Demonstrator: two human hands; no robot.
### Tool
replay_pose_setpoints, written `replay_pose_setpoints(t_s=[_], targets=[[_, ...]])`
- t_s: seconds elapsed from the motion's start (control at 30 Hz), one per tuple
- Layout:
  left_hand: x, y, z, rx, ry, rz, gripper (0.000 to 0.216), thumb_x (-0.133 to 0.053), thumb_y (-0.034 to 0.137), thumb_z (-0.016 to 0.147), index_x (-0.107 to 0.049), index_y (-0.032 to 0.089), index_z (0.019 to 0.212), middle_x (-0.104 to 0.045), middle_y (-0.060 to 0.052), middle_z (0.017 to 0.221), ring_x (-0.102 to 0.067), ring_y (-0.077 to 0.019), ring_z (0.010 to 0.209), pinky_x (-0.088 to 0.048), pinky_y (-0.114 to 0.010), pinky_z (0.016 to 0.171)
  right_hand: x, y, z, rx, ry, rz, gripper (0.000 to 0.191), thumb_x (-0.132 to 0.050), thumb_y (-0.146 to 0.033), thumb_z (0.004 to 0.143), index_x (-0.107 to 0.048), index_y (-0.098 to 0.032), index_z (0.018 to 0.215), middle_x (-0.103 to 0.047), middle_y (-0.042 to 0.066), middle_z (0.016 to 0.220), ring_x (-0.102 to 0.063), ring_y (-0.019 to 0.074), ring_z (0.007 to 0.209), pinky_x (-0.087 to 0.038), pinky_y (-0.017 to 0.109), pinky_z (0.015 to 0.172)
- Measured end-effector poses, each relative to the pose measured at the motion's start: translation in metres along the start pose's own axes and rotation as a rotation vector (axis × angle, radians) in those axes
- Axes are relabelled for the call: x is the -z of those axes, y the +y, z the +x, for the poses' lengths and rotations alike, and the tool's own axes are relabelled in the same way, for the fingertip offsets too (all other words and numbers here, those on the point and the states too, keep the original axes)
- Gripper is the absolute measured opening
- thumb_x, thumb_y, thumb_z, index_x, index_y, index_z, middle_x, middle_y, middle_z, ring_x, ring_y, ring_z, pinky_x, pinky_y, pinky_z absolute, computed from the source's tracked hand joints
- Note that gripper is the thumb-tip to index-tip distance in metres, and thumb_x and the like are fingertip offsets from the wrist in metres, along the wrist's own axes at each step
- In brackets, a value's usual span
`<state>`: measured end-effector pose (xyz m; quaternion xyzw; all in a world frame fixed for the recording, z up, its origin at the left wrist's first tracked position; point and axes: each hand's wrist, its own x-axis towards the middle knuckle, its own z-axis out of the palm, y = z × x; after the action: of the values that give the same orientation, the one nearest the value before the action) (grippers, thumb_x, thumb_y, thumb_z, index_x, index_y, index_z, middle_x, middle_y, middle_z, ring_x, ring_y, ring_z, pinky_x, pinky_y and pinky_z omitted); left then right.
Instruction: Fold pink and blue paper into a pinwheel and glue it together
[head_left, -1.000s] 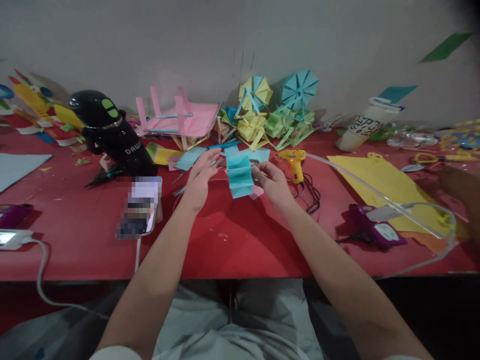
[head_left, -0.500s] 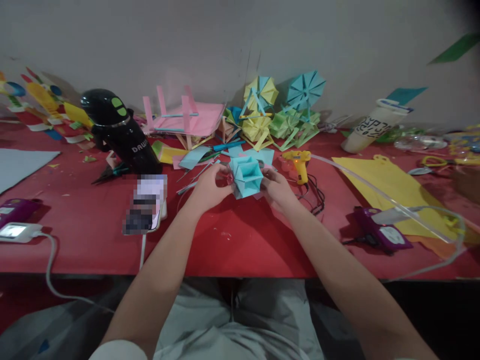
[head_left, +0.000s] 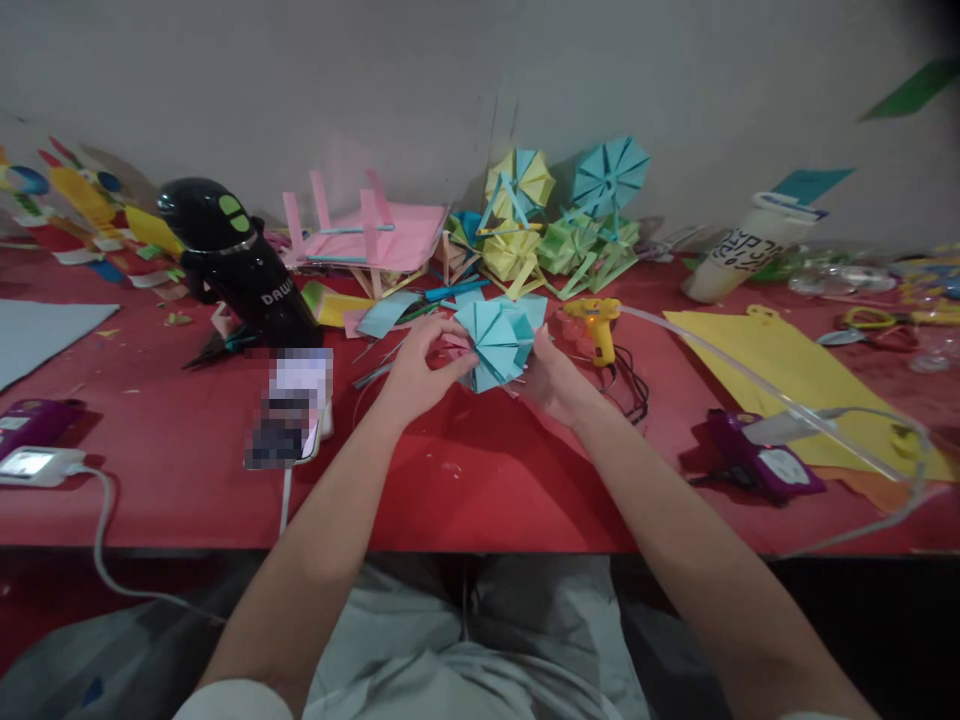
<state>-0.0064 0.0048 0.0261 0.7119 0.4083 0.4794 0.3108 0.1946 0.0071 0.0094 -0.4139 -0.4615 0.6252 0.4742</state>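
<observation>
A light blue folded-paper wheel [head_left: 496, 343] with pleats meeting at its middle is held just above the red table. My left hand [head_left: 429, 365] grips its left edge between thumb and fingers. On the other side, my right hand [head_left: 553, 378] closes against the right edge, its fingertips partly hidden behind the paper. Behind the wheel lie light blue paper pieces [head_left: 390, 314] and thin strips. A yellow glue gun [head_left: 598, 325] with a lit orange light rests just beyond my right hand.
Finished folded-paper wheels [head_left: 611, 180] in blue, yellow and green lean at the wall, beside a pink paper table [head_left: 397, 235]. A black bottle [head_left: 244, 265] and a phone [head_left: 292, 410] stand left. Yellow sheets [head_left: 795, 385], a purple power strip [head_left: 765, 460] and a cup [head_left: 754, 250] are right.
The light blue paper piece has gone from showing open box-like pockets to showing a flat, pleated round face. Both hands stay around it in nearly the same place.
</observation>
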Motion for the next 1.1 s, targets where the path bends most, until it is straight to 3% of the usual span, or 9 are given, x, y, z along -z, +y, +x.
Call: replay_pose_setpoints(t_s=[0.13, 0.27, 0.33, 0.43, 0.53, 0.73, 1.1], targets=[[0.000, 0.000, 0.002, 0.046, -0.017, -0.176, 0.014, -0.066, 0.029, 0.082, -0.062, 0.020, 0.092, -0.067, -0.008, 0.109, -0.060, -0.0213, 0.114, -0.046, -0.037, 0.099, 0.002, 0.002, -0.001, 0.006, -0.035, -0.019, 0.057, -0.070, -0.076, 0.064, -0.056, -0.024, 0.083, -0.057, 0.001, 0.071, -0.057, 0.0183, 0.067, -0.051, 0.035, 0.062], [-0.001, 0.001, 0.003, 0.178, 0.136, -0.208, 0.026, -0.072, 0.028, 0.074, -0.057, 0.020, 0.093, -0.065, -0.007, 0.110, -0.059, -0.0207, 0.113, -0.048, -0.036, 0.096, 0.005, 0.000, -0.001, 0.023, -0.076, -0.033, 0.055, -0.063, -0.077, 0.071, -0.053, -0.024, 0.079, -0.055, 0.000, 0.066, -0.054, 0.0170, 0.060, -0.048, 0.033, 0.056], [-0.001, 0.002, 0.003, 0.269, 0.170, -0.238, 0.033, -0.074, 0.029, 0.072, -0.056, 0.019, 0.098, -0.064, -0.008, 0.110, -0.060, -0.0201, 0.110, -0.049, -0.036, 0.095, 0.005, -0.003, -0.002, 0.041, -0.103, -0.046, 0.053, -0.060, -0.076, 0.074, -0.056, -0.025, 0.084, -0.061, 0.002, 0.072, -0.059, 0.0192, 0.065, -0.051, 0.035, 0.060], [-0.002, 0.005, 0.002, 0.363, 0.110, -0.330, 0.039, -0.075, 0.035, 0.073, -0.057, 0.018, 0.104, -0.066, -0.009, 0.109, -0.062, -0.0201, 0.106, -0.050, -0.037, 0.093, 0.003, -0.006, -0.005, 0.044, -0.130, -0.039, 0.054, -0.057, -0.076, 0.076, -0.061, -0.026, 0.094, -0.069, 0.006, 0.088, -0.065, 0.0225, 0.079, -0.054, 0.037, 0.067], [-0.002, 0.007, 0.002, 0.345, 0.057, -0.379, 0.040, -0.075, 0.036, 0.074, -0.059, 0.018, 0.105, -0.068, -0.009, 0.111, -0.064, -0.0202, 0.104, -0.051, -0.037, 0.093, 0.002, -0.007, -0.006, 0.024, -0.113, 0.017, 0.057, -0.062, -0.075, 0.072, -0.064, -0.026, 0.099, -0.072, 0.007, 0.099, -0.067, 0.0241, 0.086, -0.055, 0.038, 0.068], [-0.001, 0.009, 0.002, 0.317, 0.068, -0.339, 0.038, -0.075, 0.035, 0.073, -0.062, 0.017, 0.104, -0.068, -0.010, 0.114, -0.063, -0.0211, 0.108, -0.049, -0.038, 0.097, 0.005, -0.002, -0.003, -0.035, -0.099, 0.087, 0.058, -0.067, -0.072, 0.069, -0.063, -0.026, 0.103, -0.072, 0.007, 0.106, -0.068, 0.0247, 0.093, -0.056, 0.040, 0.076], [0.000, 0.010, 0.002, 0.297, 0.085, -0.323, 0.034, -0.075, 0.037, 0.075, -0.066, 0.017, 0.101, -0.072, -0.009, 0.108, -0.066, -0.0201, 0.102, -0.050, -0.035, 0.092, 0.008, 0.005, 0.001, 0.041, -0.044, 0.014, 0.055, -0.065, -0.075, 0.069, -0.063, -0.025, 0.094, -0.071, 0.005, 0.090, -0.067, 0.0244, 0.081, -0.055, 0.041, 0.074]])
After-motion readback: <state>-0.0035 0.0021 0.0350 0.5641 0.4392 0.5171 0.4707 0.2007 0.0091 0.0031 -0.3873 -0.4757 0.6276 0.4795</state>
